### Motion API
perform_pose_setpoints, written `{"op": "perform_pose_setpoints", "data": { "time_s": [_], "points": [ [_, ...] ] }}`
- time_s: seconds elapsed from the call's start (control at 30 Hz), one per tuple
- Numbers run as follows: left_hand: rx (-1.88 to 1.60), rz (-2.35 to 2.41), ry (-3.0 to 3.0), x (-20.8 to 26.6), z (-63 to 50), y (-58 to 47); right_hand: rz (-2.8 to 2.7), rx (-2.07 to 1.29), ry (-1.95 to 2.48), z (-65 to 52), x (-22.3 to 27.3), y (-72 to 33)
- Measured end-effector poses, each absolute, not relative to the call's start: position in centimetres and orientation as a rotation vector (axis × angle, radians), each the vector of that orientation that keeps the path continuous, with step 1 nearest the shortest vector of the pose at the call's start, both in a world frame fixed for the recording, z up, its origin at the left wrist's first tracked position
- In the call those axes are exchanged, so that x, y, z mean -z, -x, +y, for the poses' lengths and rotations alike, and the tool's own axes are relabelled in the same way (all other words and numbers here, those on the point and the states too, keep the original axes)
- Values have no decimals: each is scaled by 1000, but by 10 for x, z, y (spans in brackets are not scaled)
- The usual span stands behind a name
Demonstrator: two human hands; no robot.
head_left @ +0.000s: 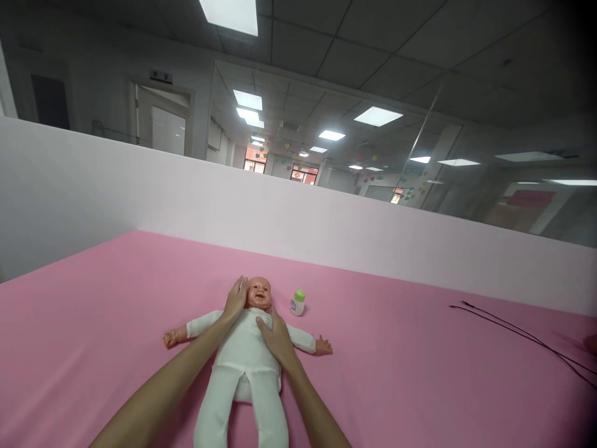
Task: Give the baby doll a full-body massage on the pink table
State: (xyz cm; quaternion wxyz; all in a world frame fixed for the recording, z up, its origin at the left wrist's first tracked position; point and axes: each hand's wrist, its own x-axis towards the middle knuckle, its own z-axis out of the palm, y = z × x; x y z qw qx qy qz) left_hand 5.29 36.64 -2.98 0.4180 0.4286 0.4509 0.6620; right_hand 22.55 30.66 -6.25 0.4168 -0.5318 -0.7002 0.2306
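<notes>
From the left, shows a doll point(242, 348) lying face up on the pink worktop point(93, 317), one arm stretched out sideways; laying flat and dressing in white look done. Next along, places the left hand point(236, 300) against the side of the doll's head, fingers pressed together or nearly so, laid along it rather than pinching. Just to the right, rests the right hand point(277, 336) at the chest and shoulder, thumb spread away from the fingers; cannot tell the firmness of the press. Seems midway through handling, judging by contact from both hands; letting go not yet done. Farther right, shows the other doll arm stretched out, well clear of the fingers. Beyond the shoulder, has a green-capped bottle point(297, 303) standing upright, closed and in neither hand, apparently unused for now. At far right, has dark cables point(527, 336) lying well apart, seemingly uninvolved. Cannot tell the amount of handling left.
</notes>
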Motion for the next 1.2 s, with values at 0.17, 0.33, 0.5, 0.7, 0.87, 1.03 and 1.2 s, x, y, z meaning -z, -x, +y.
{"op": "perform_pose_setpoints", "data": {
  "time_s": [0.17, 0.33, 0.5, 0.7, 0.87, 1.03, 1.2],
  "points": [
    [-1636, 1101, -1159, 45, 371, -57, -1717, -671, 1372, 303, 54, -227],
    [-1690, 1071, -1135, 55, 369, -58, -1366, -781, 1299, 348, 40, -212],
    [-1733, 1060, -1089, 59, 365, -56, -1285, -878, 1189, 380, 48, -192],
    [-1748, 1053, -1049, 57, 369, -56, -1227, -985, 1111, 386, 63, -193],
    [-1729, 1020, -992, 61, 373, -53, -1139, -1041, 1076, 391, 68, -194],
    [-1753, 989, -989, 64, 375, -51, -1009, -1119, 991, 393, 73, -195],
    [-1772, 976, -1047, 61, 371, -52, -998, -1129, 944, 392, 72, -195]
  ]
}}
